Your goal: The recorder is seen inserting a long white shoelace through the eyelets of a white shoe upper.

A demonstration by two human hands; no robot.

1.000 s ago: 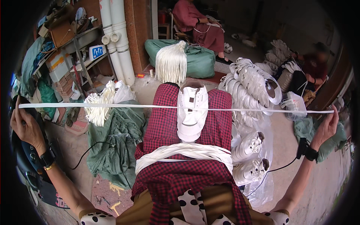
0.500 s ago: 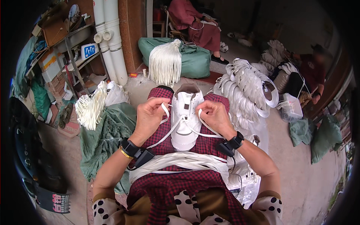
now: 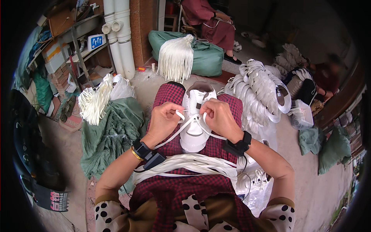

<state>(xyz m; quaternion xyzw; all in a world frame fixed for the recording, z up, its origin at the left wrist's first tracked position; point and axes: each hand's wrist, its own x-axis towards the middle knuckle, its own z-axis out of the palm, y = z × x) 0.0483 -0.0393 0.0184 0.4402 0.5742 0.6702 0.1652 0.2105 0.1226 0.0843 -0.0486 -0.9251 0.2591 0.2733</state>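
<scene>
A white shoe upper [image 3: 194,133] rests between my thighs, its toe end toward me and its brown-lined collar away. One white shoelace [image 3: 177,135] comes out of its lower eyelets in two lengths. Pinched in my left hand [image 3: 164,119] is the left length, its thin tip poking out toward the tongue. My right hand [image 3: 218,118] closes on the other length at the right eyelet edge, covering part of that side. Across my lap, over a red-and-black checked apron [image 3: 174,191], lies a bundle of loose white laces [image 3: 189,168].
Stacked white shoe uppers [image 3: 255,91] stand at my right. White lace bundles hang over a green sack [image 3: 206,63] ahead and lie on a green sheet [image 3: 112,135] at left. Two people sit farther off, one [image 3: 206,19] ahead and one [image 3: 326,75] at right.
Both hands have come inward over the shoe, the right one more so, now at the eyelets. The left lace tip has moved closer to the tongue. The whole view has shifted slightly.
</scene>
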